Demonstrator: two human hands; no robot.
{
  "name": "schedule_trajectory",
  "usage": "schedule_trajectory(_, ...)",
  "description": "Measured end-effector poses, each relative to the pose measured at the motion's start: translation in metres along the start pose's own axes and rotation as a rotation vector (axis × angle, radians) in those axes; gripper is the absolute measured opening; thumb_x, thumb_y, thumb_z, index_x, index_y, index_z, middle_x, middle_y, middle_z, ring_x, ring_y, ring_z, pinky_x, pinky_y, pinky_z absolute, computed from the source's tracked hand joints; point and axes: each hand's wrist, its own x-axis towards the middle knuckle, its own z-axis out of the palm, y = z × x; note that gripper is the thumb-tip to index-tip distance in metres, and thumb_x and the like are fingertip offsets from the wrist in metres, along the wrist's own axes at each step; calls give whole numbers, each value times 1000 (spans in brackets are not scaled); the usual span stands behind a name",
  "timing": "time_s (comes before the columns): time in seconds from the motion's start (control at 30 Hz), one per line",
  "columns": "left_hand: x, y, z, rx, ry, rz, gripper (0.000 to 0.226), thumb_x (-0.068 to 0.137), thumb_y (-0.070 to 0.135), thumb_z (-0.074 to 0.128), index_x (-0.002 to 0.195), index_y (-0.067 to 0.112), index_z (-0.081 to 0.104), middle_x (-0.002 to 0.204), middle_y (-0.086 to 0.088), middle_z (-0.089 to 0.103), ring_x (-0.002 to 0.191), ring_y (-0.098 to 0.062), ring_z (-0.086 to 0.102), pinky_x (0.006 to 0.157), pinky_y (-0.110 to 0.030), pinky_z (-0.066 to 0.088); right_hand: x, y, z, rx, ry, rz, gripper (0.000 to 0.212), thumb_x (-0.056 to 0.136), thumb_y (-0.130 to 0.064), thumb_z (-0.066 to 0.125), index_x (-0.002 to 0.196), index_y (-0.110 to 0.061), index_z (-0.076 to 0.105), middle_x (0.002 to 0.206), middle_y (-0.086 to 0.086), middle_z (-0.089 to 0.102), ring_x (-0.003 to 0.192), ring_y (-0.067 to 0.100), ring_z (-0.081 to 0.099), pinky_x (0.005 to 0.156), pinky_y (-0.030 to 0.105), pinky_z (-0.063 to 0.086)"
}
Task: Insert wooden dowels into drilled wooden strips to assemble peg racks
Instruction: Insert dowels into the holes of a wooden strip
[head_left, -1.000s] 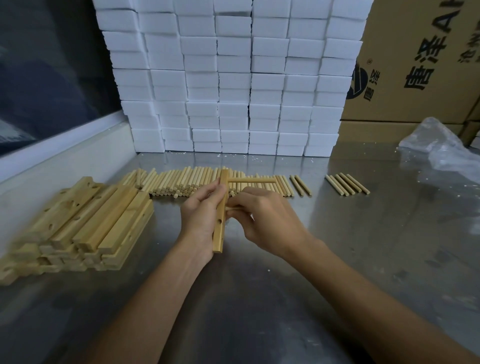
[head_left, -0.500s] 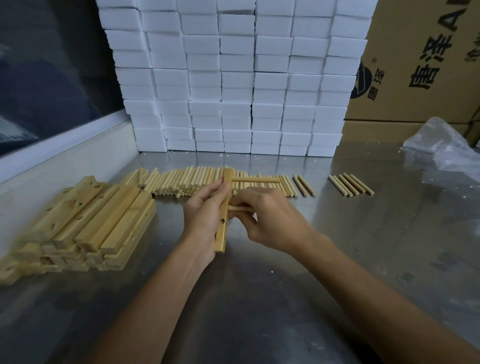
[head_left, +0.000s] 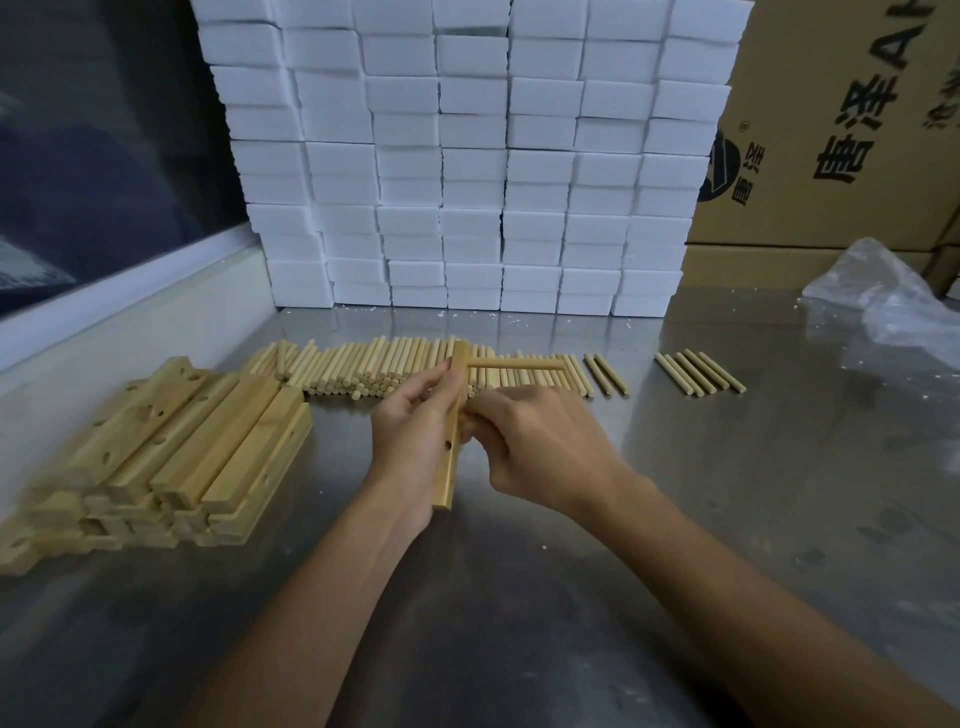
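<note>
The left hand (head_left: 410, 441) gripped the upright drilled strip (head_left: 451, 436) mid-table, as before. At its three o'clock the right hand (head_left: 540, 447) pinched a second dowel (head_left: 470, 411), now pressed deeper below the seated dowel (head_left: 514, 365); one hole remained.

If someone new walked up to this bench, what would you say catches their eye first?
Probably the wall of white foam blocks stacked at the back of the steel table. Next, at centre, the left hand gripping a drilled wooden strip with one dowel already seated, the right hand pressing in another.
</note>
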Motion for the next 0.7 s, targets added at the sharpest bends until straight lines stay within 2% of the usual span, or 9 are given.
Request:
schedule_trajectory(0.1,-2,-1,2,52,-3,79,8,89,17,71,90,25,73,84,-2,71,72,-12,67,68,-30,60,0,-4,-2,24,37,45,12,88,-19,53,94,-15,63,72,2,66,63,31,60,57,39,48)
schedule_trajectory(0.2,-5,-3,3,120,-36,203,15,92,12,67,91,27,70,69,13,68,66,-1,64,65,-24,58,7,-2,-3,219,23,226,13,86,-18,58,81,-15,70,55,-8,54,55,15,51,55,30,42)
schedule_trajectory(0.27,-6,-3,3,144,-63,222,18,93,10,66,93,27,70,68,16,70,67,1,66,65,-23,58,10,2,-4,365,6,324,16,85,-16,61,74,-11,71,49,-7,51,50,10,47,53,26,39)
schedule_trajectory(0.37,-4,-3,2,109,-41,144,15,93,11,67,93,26,70,74,10,71,67,-2,67,59,-19,55,6,0,-7,284,22,154,15,83,-14,58,75,-13,71,54,-3,61,51,14,54,55,32,49)
schedule_trajectory(0.47,-3,-3,2,88,-15,71,13,93,13,67,93,25,71,82,2,72,70,-6,68,57,-18,54,5,-2,-10,116,-61,8,16,82,-16,53,85,-15,68,65,1,66,57,24,58,57,38,51)
schedule_trajectory(0.57,-4,-6,3,116,-18,125,14,93,12,66,92,26,70,78,1,66,65,-6,63,60,-21,55,9,-1,-9,156,-68,107,17,83,-12,54,84,-12,71,70,4,69,62,23,60,62,38,52)
schedule_trajectory(0.63,-4,-7,4,122,-26,133,14,93,12,66,94,26,70,76,3,66,65,-7,62,63,-24,56,12,1,-10,251,-87,213,17,84,-11,57,78,-11,73,66,1,67,56,10,55,58,31,48)
schedule_trajectory(0.7,-4,-8,5,118,-27,112,15,93,13,66,93,26,71,76,4,68,69,-8,64,66,-27,57,11,0,-13,274,-87,218,18,84,-11,58,77,-14,74,63,-3,65,54,8,53,55,26,43)
